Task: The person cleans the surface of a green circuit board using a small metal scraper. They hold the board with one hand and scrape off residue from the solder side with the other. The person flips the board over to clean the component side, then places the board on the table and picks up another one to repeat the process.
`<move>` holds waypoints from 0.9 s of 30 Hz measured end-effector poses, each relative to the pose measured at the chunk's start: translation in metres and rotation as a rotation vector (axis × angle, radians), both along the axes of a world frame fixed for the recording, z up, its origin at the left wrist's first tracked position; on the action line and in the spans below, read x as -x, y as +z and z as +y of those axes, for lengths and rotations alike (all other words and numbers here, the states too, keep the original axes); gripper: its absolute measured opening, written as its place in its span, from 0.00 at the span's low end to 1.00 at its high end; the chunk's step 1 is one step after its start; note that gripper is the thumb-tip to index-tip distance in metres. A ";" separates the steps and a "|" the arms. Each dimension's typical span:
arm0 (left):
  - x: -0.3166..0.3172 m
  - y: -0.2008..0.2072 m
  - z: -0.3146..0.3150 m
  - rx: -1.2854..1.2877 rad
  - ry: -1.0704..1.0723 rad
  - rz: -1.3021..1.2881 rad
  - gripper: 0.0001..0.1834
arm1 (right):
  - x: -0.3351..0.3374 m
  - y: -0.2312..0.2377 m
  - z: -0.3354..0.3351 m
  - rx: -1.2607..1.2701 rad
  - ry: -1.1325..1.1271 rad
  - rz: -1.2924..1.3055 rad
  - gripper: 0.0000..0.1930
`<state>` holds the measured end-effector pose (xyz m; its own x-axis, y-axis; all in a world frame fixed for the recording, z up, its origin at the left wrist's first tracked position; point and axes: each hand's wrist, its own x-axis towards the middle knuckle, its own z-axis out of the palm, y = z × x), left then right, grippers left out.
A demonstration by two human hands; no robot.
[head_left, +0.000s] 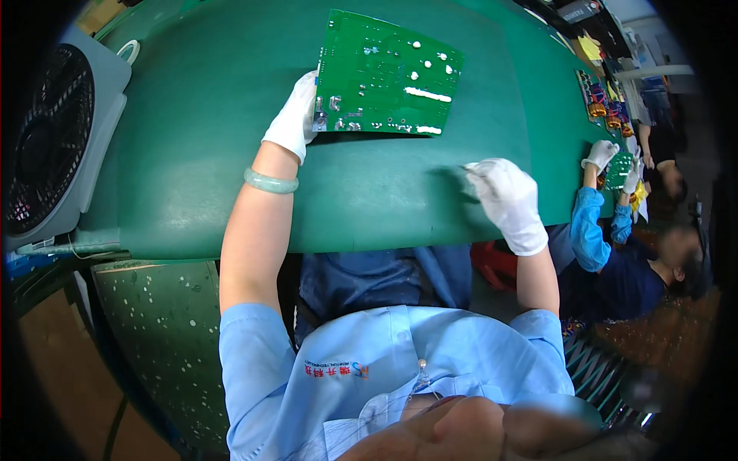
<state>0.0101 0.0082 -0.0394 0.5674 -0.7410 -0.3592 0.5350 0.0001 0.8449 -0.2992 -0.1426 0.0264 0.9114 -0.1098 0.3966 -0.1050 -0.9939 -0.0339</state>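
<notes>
A green circuit board point(377, 81) is tilted up above the table, its soldered face showing blobs and strips of white sealant. My left hand point(298, 115), in a white glove, grips the board by its left edge; most of its fingers are hidden behind it. Lower right of the board, apart from it, my right hand point(503, 198) hovers over the table in a white glove. Its fingers are curled in and pressed together. The fingertips are somewhat blurred, and whatever they may pinch is too small to make out.
The table point(192, 177) has a green mat. A grey fan point(61, 138) stands at the left edge. On the right, a co-worker's gloved hands point(602, 156) hold another green board point(619, 170). Boards with copper coils point(607, 107) lie at the far right.
</notes>
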 end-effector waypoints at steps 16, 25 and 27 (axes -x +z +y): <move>-0.040 -0.027 0.048 0.832 0.259 0.738 0.30 | 0.024 -0.009 -0.024 -1.294 -0.359 0.224 0.20; -0.047 0.003 0.057 0.654 0.620 0.524 0.19 | 0.000 -0.008 -0.028 -1.309 -0.510 0.207 0.17; -0.042 0.005 0.057 0.644 0.612 0.485 0.22 | 0.001 -0.017 -0.032 -1.111 -0.553 0.223 0.16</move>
<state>0.0523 0.0649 -0.0340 0.8137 -0.5056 -0.2869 0.5759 0.7685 0.2788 -0.3001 -0.1747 0.0097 0.6721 -0.6721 -0.3106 -0.6083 -0.2621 -0.7492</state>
